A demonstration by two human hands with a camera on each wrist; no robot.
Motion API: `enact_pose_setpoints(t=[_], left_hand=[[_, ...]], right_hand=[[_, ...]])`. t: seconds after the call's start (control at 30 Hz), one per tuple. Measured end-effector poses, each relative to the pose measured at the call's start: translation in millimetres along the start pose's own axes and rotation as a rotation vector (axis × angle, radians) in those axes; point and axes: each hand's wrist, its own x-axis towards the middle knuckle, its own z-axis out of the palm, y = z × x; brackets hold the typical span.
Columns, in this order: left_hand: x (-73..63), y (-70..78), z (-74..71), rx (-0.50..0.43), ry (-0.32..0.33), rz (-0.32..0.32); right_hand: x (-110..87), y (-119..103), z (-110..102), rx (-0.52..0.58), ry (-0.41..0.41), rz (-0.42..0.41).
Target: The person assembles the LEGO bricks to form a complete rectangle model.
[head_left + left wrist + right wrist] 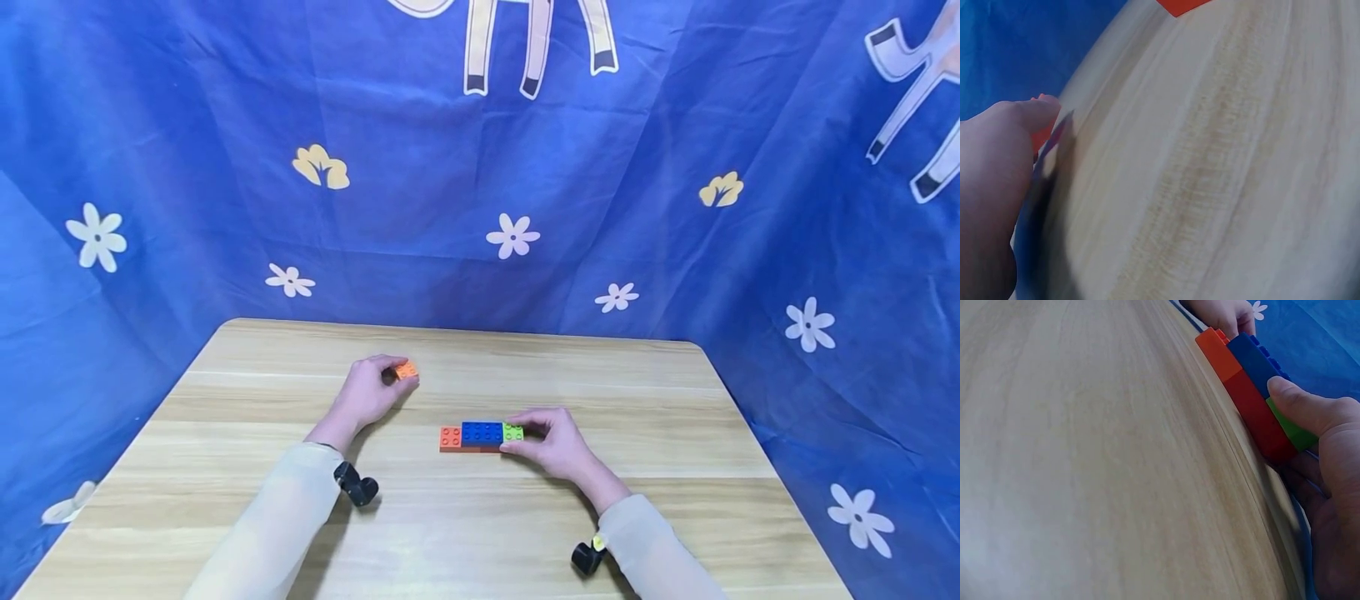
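Reference point: the blue brick [482, 433], top layer of a short built row on the table [480, 533]. Directly under it I note the orange brick [450, 438], which juts out on its left, and the red brick [1257, 415], which runs on to its right. The green brick [513, 432] sits on the red one, just beside the blue brick at its right end. My right hand [558, 446] is at that end, grasping the green brick: thumb on the near side, by the seam with the blue brick, other fingers on the far side, partly hidden. My left hand [366, 392] is farther back and to the left of the blue brick, thumb and forefinger pinching a small brick [407, 370], orange, studs showing, well apart from the row. Whether the small brick touches the table, I cannot tell. Beyond the blue brick, past the table's far edge, hangs a blue cloth [420, 225] with white flowers; nearer me than the blue brick, a black camera sits at each pale sleeve.
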Motion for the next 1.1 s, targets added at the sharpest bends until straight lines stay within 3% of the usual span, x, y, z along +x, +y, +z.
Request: enact_pose_setpoints(t=[0.4,0.7,1.1], left_hand=[[-1.2,9.8,-7.4,-0.080,-0.002,0.008],[-10.5,27.2,-14.9,-0.140,-0.028,0.098],[-28.8,54.1,-11.1,-0.122,-0.064,0.238]], right_hand=[[-0.2,1.2,0.5,0.045,-0.003,0.003],[-0.2,1.6,-0.5,0.038,-0.015,0.007],[-1.0,4.3,-0.3,0.052,-0.025,-0.002]])
